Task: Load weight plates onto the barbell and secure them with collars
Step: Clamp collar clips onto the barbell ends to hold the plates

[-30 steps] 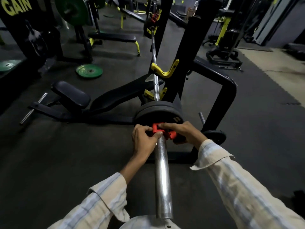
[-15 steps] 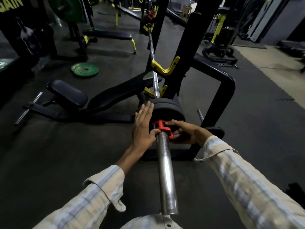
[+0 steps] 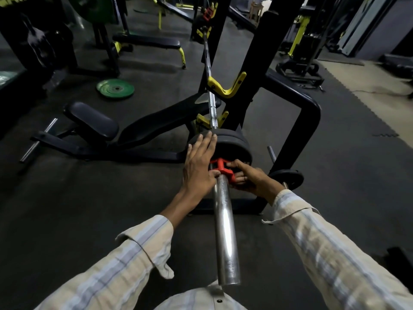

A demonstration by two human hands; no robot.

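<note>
**Hands at the collar, plates already on**

Left hand (image 3: 199, 163) lies flat and unclenched against the black weight plates (image 3: 232, 145) at frame centre, bracing them. My right hand (image 3: 250, 179) grasps the red collar (image 3: 221, 168) on the barbell sleeve (image 3: 225, 231), just beside the outer plate. I judge this the securing step; next I'd need to press the collar flush and clamp it tight.

Dark rubber floor (image 3: 335, 153) under green plates (image 3: 115, 88)
</note>
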